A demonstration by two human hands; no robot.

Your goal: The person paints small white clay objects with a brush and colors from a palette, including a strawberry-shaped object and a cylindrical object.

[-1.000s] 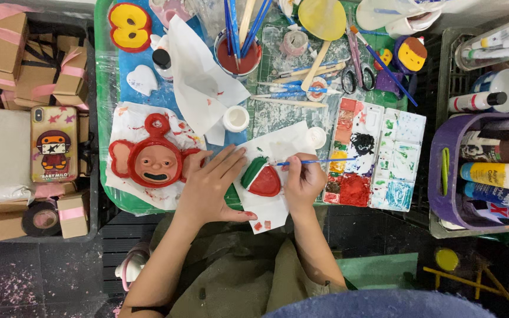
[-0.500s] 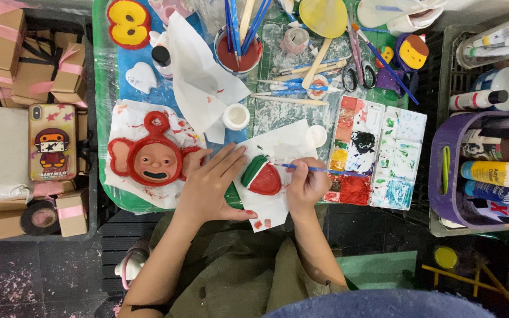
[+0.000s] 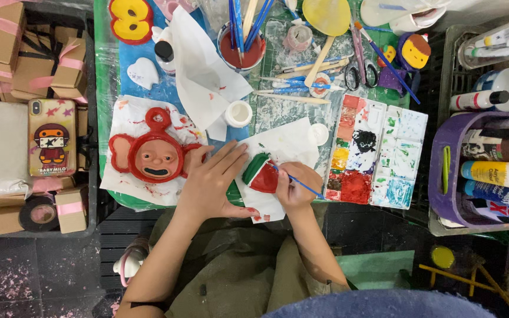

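Hands meet over a small red-and-green painted plaster piece (image 3: 260, 175) in the head view, lying on a white paper sheet (image 3: 287, 147) on the table (image 3: 104, 118). The left hand (image 3: 210, 185) lies flat with fingers spread, fingertips touching the piece's left edge and pressing the paper. The right hand (image 3: 294, 187), just right of the piece, pinches a thin blue-handled paintbrush (image 3: 296, 181) whose tip touches the red surface. Right of the right hand sits a white plastic paint palette (image 3: 378, 150) smeared with red, yellow, black and green. Left of the left hand rests a red plaster face figure with round ears (image 3: 151, 153) on stained paper. Beyond both hands stands a red-stained cup of brushes (image 3: 241, 50).
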